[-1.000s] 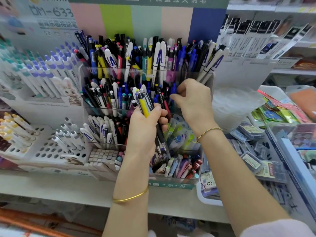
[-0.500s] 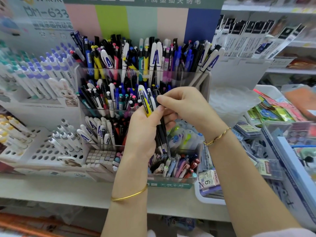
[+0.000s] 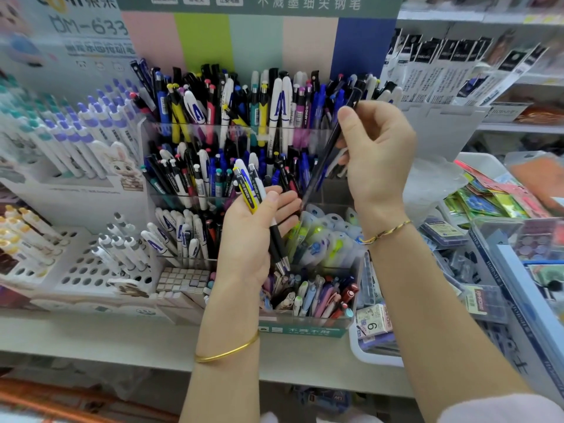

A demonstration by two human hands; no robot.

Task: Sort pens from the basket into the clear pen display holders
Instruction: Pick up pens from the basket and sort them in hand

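My left hand [image 3: 253, 236] holds a small bunch of pens [image 3: 251, 190], one yellow-and-blue and others white and black, in front of the tiered clear pen display holder [image 3: 232, 129]. My right hand [image 3: 375, 157] pinches one dark pen [image 3: 328, 148] slanted up and to the right, its lower tip near my left fingers. The holder's tiers are packed with upright pens. The basket is not clearly in view.
White perforated stands with purple- and teal-capped pens [image 3: 91, 138] fill the left. A clear front box of pastel pens [image 3: 317, 297] sits low. Packaged refills [image 3: 442, 74] hang at the right; bins of small packets [image 3: 494, 203] crowd the right shelf.
My right hand has drawn one dark pen out of the bunch in my left hand and lifted it up and to the right. My left fingers have loosened around the remaining pens.
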